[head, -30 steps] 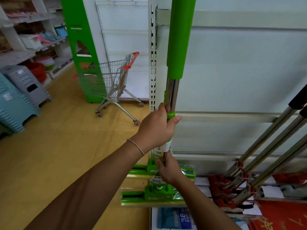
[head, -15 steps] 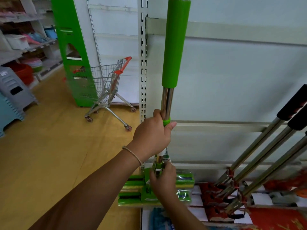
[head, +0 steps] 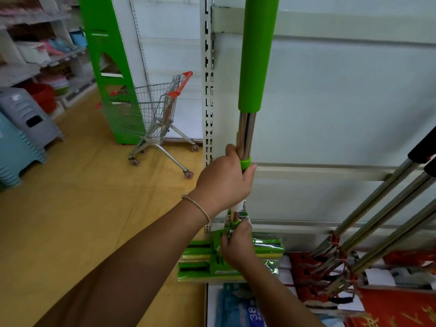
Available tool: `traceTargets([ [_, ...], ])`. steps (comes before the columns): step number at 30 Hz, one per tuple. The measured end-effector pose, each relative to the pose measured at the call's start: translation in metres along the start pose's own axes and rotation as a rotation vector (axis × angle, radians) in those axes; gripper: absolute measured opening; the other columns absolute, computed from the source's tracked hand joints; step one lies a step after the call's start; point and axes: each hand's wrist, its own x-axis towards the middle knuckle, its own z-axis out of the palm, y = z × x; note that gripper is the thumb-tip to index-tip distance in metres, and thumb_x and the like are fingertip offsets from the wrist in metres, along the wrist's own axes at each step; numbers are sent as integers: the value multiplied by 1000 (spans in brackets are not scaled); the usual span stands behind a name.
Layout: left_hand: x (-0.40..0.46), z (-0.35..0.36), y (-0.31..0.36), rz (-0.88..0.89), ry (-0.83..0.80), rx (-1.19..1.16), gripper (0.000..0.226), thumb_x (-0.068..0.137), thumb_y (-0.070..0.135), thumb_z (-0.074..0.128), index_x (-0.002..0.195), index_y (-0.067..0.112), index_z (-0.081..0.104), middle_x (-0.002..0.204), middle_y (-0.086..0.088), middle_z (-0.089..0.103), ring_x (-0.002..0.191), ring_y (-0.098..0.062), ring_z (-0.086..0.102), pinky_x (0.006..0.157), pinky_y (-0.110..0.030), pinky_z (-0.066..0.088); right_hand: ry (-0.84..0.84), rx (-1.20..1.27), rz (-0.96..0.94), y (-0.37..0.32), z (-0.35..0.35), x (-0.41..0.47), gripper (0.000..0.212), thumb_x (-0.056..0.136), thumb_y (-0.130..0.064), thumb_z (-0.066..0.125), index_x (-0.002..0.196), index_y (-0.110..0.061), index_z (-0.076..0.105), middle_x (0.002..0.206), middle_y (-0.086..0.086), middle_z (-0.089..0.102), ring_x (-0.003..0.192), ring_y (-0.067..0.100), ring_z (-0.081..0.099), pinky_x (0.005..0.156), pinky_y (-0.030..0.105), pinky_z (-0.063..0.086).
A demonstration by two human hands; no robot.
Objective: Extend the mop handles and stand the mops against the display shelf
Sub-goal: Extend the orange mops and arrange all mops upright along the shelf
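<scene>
A shopping cart (head: 160, 119) is standing on the floor at left. Left hand (head: 224, 182) is gripping the green mop's handle (head: 245, 135) at its green collar, fingers clenched around it; handle upright before the display shelf (head: 342, 102). Right hand (head: 237, 246) is grasping the shaft just above the mop head (head: 200, 258). Three steel-handled mops (head: 377, 215) are leaning at right.
</scene>
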Motion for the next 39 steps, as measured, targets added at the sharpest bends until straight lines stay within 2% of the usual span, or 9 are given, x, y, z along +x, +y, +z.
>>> traceTargets([
  [6, -2, 1, 0, -8, 27, -59, 37, 97, 45, 49, 115, 13, 41, 77, 1, 53, 68, -23, 55, 54, -31, 37, -59, -67, -73, 7, -13, -2, 54, 93, -33, 60, 135, -6, 40, 136, 15, 44, 123, 28, 47, 105, 41, 45],
  [10, -7, 5, -5, 4, 34, -201, 36, 95, 47, 54, 111, 18, 40, 87, -3, 60, 76, -23, 59, 59, -31, 42, -76, 28, -72, 14, -33, -7, 45, 80, -43, 76, 112, -25, 49, 111, -2, 55, 106, 19, 60, 87, 37, 55],
  [13, -13, 15, -21, -11, -3, -272, 60, 88, 53, 62, 130, 16, 39, 118, -4, 59, 97, -21, 60, 77, -31, 48, 84, 54, -41, 20, -45, -12, 76, 70, -51, 83, 128, -20, 46, 125, 2, 51, 118, 20, 54, 95, 38, 52],
  [16, -22, 35, -40, -119, -124, -267, 85, 82, 60, 63, 148, 19, 28, 148, -4, 42, 127, -25, 50, 102, -43, 46, 17, 67, -47, 15, -54, -13, 109, 71, -48, 85, 154, -15, 23, 155, 8, 35, 137, 25, 42, 107, 42, 43],
  [18, -30, 48, -48, -145, -235, -285, 76, 84, 55, 64, 144, 20, 33, 145, -5, 47, 130, -25, 49, 104, -45, 46, -66, 76, -70, 10, -59, -13, 113, 74, -40, 85, 158, -18, 13, 157, 7, 34, 137, 23, 43, 106, 38, 43],
  [20, -34, 58, -48, -153, -305, -341, 58, 87, 43, 66, 134, 19, 43, 126, -4, 60, 117, -23, 59, 97, -41, 50, -119, 33, -131, 7, -60, -13, 108, 75, -34, 84, 158, -20, 15, 151, 5, 43, 129, 16, 49, 98, 31, 47],
  [25, -33, 69, -47, -187, -240, -302, 43, 89, 33, 66, 125, 16, 51, 106, -5, 68, 95, -22, 65, 84, -38, 55, -173, -50, -177, 0, -53, -15, 103, 82, -24, 76, 159, -25, 6, 144, 3, 50, 126, 18, 52, 96, 29, 45],
  [31, -31, 79, -51, -178, -182, -263, 42, 90, 30, 66, 124, 11, 52, 104, -8, 69, 95, -24, 66, 80, -35, 55, -110, -78, -141, -3, -47, -11, 82, 95, -14, 59, 158, -29, 9, 139, 6, 59, 123, 24, 57, 98, 38, 50],
  [39, -31, 83, -45, -223, -135, -228, 41, 89, 32, 67, 121, 9, 55, 112, -10, 67, 103, -27, 64, 81, -31, 50, -106, -63, -114, -1, -53, -11, 76, 97, -19, 61, 158, -24, 16, 142, 5, 57, 125, 25, 56, 97, 35, 48],
])
